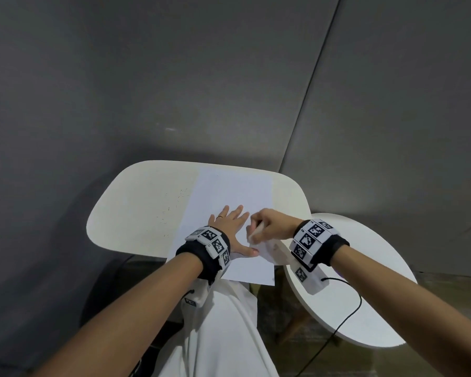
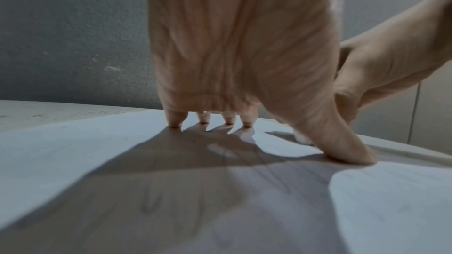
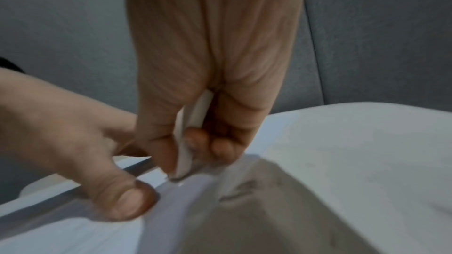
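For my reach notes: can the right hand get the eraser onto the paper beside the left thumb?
Probably yes: the right hand holds the eraser tip on the paper right by the thumb; the left hand lies flat beside it, blocking nothing.

Observed: white rectangular paper sheet (image 1: 229, 191) flat on white rounded table (image 1: 136, 202), right half, near end overhanging. Small white block eraser (image 3: 195, 113) tilted, tip touching sheet's near-right part.

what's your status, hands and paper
Left hand flat, pressing paper down. Right hand grips white eraser, tip on the paper beside the left hand. Nothing in the way.
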{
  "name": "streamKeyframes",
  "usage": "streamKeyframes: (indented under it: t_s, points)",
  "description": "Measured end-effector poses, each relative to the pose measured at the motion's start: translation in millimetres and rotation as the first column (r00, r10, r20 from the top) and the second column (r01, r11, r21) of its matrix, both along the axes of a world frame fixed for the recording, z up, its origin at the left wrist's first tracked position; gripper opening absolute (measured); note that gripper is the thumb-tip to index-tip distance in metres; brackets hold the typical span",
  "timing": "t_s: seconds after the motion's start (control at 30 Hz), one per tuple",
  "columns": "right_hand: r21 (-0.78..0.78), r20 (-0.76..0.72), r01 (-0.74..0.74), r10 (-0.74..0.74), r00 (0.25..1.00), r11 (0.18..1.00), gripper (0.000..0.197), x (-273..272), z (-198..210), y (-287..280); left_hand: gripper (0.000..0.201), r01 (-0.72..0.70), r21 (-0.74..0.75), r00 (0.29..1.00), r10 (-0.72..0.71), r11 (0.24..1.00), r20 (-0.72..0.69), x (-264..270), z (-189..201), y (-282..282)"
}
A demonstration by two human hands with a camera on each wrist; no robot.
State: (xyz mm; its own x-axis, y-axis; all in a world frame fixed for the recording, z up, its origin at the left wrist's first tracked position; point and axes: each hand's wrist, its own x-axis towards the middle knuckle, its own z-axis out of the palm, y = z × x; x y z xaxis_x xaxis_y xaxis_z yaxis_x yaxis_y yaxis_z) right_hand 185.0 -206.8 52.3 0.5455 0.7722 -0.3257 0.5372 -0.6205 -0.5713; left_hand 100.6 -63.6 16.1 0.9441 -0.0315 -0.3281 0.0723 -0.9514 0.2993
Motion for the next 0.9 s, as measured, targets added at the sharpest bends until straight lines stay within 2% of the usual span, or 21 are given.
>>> streamKeyframes:
  t_s: [0.07,0.13,0.17,0.27,0.3,0.33,0.43,0.47,0.57,0.63,0.7,0.73,0.83,0.9]
  points:
    - [0.015,-0.009,0.029,-0.029,1.0,0.999,0.011,0.9,-0.2,-2.8,0.11,0.006,0.002,1.0,-0.006,1.0,-0.005,-0.1,0.2,0.4]
    - [0.159,0.067,0.145,-0.157,0.985,0.977,0.016,4.1,0.2,-4.1,0.11,0.017,0.015,1.0,-0.017,1.0,-0.007,0.5,0.3,1.5]
    - [0.176,0.08,0.157,-0.173,0.982,0.972,0.019,4.1,0.5,-4.5,0.11,0.021,0.017,1.0,-0.021,1.0,-0.009,0.7,-0.3,1.8]
    - [-0.032,0.001,-0.017,0.017,1.0,0.999,0.022,-1.7,4.4,-5.3,0.111,0.02,0.022,1.0,-0.02,1.0,-0.007,1.5,-2.0,1.8]
    - [-0.064,-0.03,-0.042,0.04,0.999,0.997,0.022,-3.3,6.8,-6.0,0.111,0.022,0.029,1.0,-0.022,0.999,-0.007,1.8,-2.3,2.1]
    - [-0.056,-0.037,-0.037,0.035,0.999,0.998,0.023,-1.2,7.3,-6.7,0.111,0.025,0.031,1.0,-0.025,0.999,-0.01,2.2,-2.6,2.1]
    - [0.119,0.056,0.084,-0.091,0.994,0.989,0.022,4.5,3.3,-7.3,0.11,0.033,0.036,0.999,-0.033,0.999,-0.012,1.9,-3.4,2.8]
    - [0.112,0.057,0.083,-0.089,0.994,0.99,0.022,3.9,2.9,-7.4,0.111,0.033,0.031,0.999,-0.032,0.999,-0.014,1.6,-3.5,2.6]
    - [-0.045,-0.01,-0.034,0.033,0.999,0.998,0.025,1.1,3.8,-8.2,0.111,0.031,0.029,0.999,-0.03,0.999,-0.013,1.2,-2.1,1.8]
    - [0.012,-0.005,0.024,-0.024,1.0,1.0,0.021,7.5,2.5,-9.6,0.111,0.038,0.036,0.999,-0.037,0.999,-0.018,1.7,-1.5,1.1]
    - [0.126,0.06,0.123,-0.131,0.99,0.984,0.019,9.0,1.1,-8.6,0.111,0.037,0.042,0.999,-0.036,0.998,-0.016,1.8,-2.0,2.0]
    - [0.131,0.056,0.137,-0.146,0.988,0.982,0.019,8.5,-0.5,-9.3,0.111,0.033,0.035,0.999,-0.032,0.999,-0.02,1.7,-2.2,1.8]
    - [-0.006,-0.036,0.016,-0.016,0.999,1.0,0.019,3.4,-1.1,-11.6,0.112,0.024,0.036,1.0,-0.023,0.999,-0.022,1.5,-2.9,1.0]
    - [0.013,-0.042,0.059,-0.059,0.997,0.998,0.014,8.5,-0.4,-13.1,0.112,0.026,0.042,0.999,-0.025,0.999,-0.022,1.4,-2.1,-0.1]
